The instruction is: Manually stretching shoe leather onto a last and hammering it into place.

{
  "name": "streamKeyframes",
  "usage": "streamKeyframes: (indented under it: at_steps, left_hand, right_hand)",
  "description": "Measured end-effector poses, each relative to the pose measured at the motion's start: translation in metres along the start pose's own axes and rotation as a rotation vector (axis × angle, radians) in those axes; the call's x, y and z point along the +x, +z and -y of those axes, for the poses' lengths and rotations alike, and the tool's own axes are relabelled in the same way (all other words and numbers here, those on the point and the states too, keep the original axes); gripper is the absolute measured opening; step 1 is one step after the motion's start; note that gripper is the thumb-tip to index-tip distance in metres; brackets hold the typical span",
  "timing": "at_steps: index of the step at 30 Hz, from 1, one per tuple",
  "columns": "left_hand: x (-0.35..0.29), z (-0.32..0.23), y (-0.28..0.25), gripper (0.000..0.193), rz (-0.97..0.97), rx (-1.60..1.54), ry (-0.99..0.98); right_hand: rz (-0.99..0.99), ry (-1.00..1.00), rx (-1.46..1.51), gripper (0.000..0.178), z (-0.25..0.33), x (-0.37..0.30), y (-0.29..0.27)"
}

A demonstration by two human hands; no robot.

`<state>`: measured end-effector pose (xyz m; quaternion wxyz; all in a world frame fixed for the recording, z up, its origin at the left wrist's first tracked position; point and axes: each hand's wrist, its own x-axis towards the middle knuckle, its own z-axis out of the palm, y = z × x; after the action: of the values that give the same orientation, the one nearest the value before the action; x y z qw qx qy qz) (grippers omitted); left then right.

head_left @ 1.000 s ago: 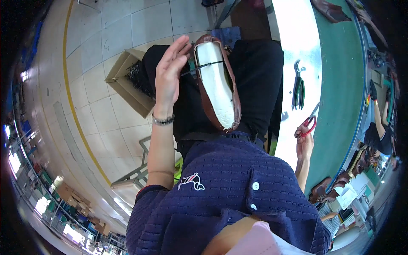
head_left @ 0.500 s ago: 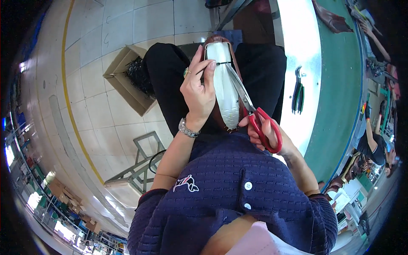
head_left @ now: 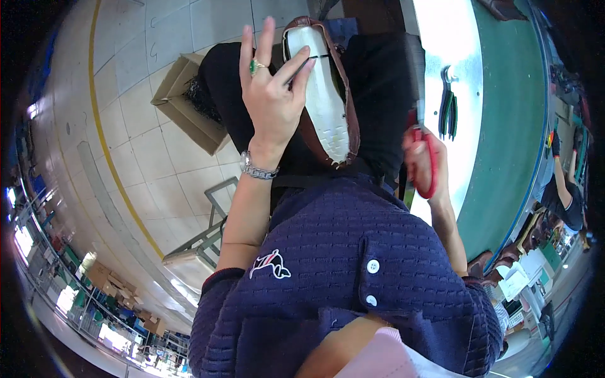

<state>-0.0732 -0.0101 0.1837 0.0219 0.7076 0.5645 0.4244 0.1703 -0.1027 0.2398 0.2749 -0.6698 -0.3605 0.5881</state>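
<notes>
A brown leather shoe upper (head_left: 354,129) lies sole side up between my thighs, its white insole board (head_left: 328,110) facing me. A short black tie (head_left: 322,57) crosses the board near its far end. My left hand (head_left: 272,94) pinches a thin black strip (head_left: 292,77) between thumb and forefinger beside that tie, other fingers raised. Whether strip and tie are joined, I cannot tell. Off to the right, away from the shoe, my right hand (head_left: 421,160) grips red-handled scissors (head_left: 433,173); their blades are blurred, pointing away from me.
An open cardboard box (head_left: 183,126) holding black strips stands on the floor by my left leg. At right, a pale work surface (head_left: 466,38) bears a dark-green-handled hand tool (head_left: 448,107), with a green belt (head_left: 504,126) beyond. A metal frame (head_left: 217,198) stands at lower left.
The scissors have left the tie, moving right with my right hand. My left hand has shifted up and left, its outer fingers spreading. The shoe upper sits slightly higher in view.
</notes>
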Motion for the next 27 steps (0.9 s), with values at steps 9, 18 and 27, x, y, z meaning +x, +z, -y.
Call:
streamKeyframes:
  at_steps: [9, 18, 27]
  left_hand:
    - [-0.012, 0.006, 0.009, 0.003, -0.105, -0.012, 0.061]
    - [0.002, -0.009, 0.004, 0.006, -0.063, -0.064, -0.066]
    - [-0.017, -0.006, -0.004, 0.016, 0.089, -0.019, 0.049]
  right_hand:
    - [-0.858, 0.100, -0.728, 0.057, -0.154, 0.009, -0.140]
    - [-0.659, -0.364, -0.778, 0.049, -0.091, 0.023, -0.083]
    - [0.302, -0.309, -0.131, 0.099, -0.043, 0.043, 0.057]
